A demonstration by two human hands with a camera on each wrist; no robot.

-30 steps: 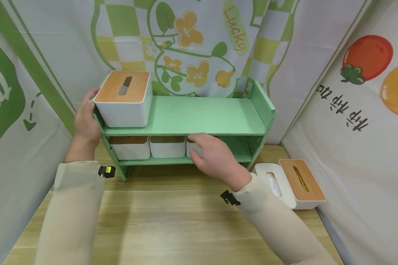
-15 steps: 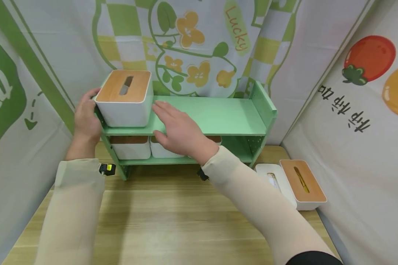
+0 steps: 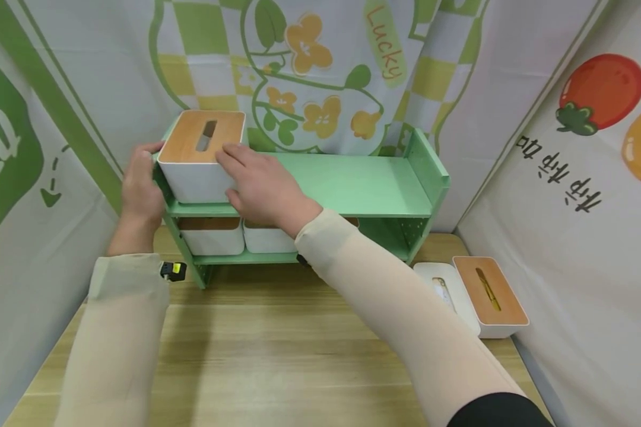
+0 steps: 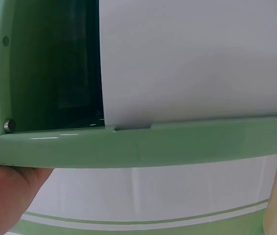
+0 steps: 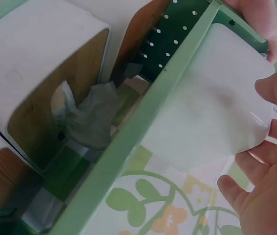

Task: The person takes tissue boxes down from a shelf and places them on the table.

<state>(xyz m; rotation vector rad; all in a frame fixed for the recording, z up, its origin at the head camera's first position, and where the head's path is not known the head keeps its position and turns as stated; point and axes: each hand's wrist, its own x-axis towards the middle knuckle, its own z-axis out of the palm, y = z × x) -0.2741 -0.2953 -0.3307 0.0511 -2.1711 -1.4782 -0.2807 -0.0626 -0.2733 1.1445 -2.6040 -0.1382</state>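
We've got a mint-green shelf [image 3: 352,184], white box [image 3: 192,184] with orange-tan lid [image 3: 184,139], pale wood-grain tabletop [image 3: 246,356], cream sleeves [image 3: 123,338]. Backdrop [image 3: 331,86]: white, green/yellow checks, orange floral print. Side panel [image 3: 566,261]: white, red and orange fruit print.

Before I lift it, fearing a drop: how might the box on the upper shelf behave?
The box is probably stiff: it shows straight edges. It may be slippery, looking smooth and slightly glossy. Flat-sided, it would likely slide rather than roll.
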